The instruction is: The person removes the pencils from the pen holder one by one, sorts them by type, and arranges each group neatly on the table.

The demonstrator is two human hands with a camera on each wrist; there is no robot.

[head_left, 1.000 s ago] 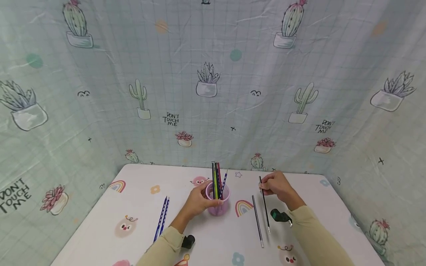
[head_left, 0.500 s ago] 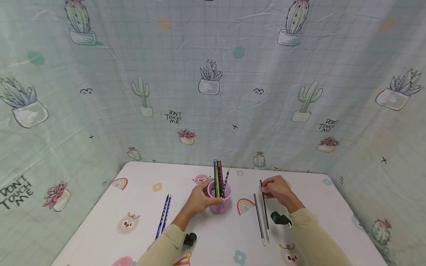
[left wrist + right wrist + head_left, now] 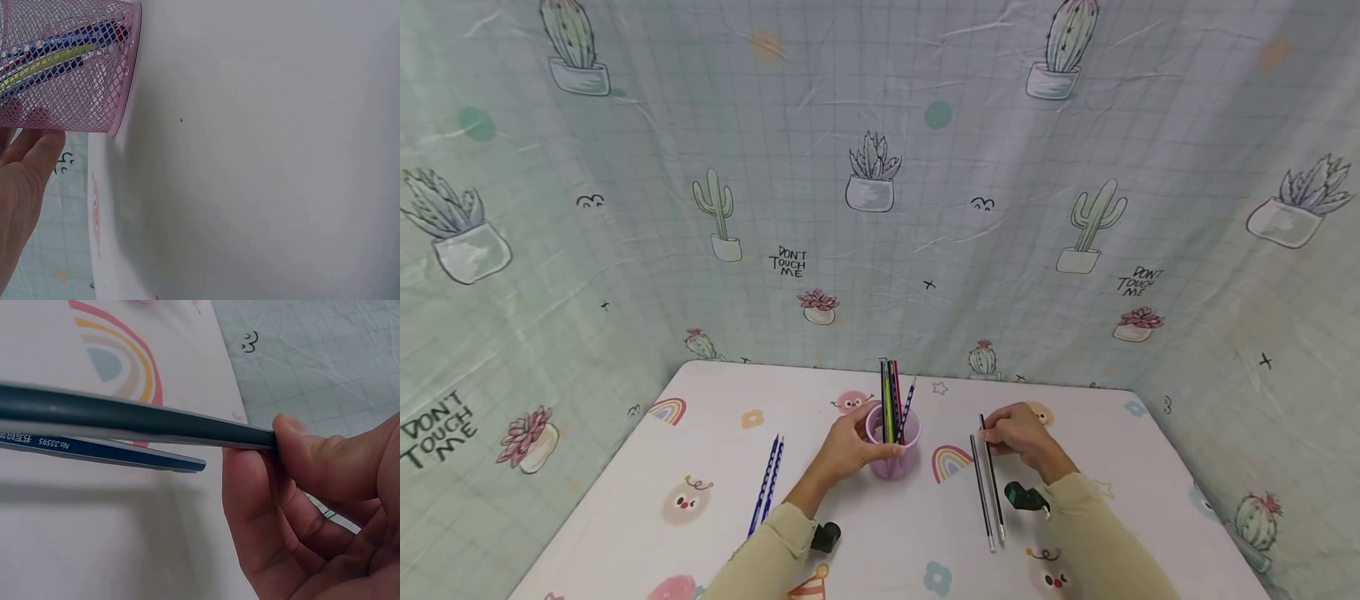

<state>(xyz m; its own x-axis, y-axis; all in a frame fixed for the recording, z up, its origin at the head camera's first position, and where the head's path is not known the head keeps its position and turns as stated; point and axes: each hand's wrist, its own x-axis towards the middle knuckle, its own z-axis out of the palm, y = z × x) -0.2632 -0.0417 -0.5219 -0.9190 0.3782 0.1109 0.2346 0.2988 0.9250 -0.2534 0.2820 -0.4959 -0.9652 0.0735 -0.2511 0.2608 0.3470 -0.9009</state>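
White table, left fingers round cup, right fingers pinching pencil

The cup is mesh, the held pencil smooth.

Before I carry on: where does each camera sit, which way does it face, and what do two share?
Head: on the head, facing forward and down at the table and backdrop; left hand, right hand and sleeves show.
Left wrist: on that wrist, facing the cup, which appears sideways, and the table; part of the left hand shows.
Right wrist: on that wrist, facing the held pencil, the second pencil and the rainbow; part of the right hand shows.
Head and right wrist share both pencils and the rainbow.
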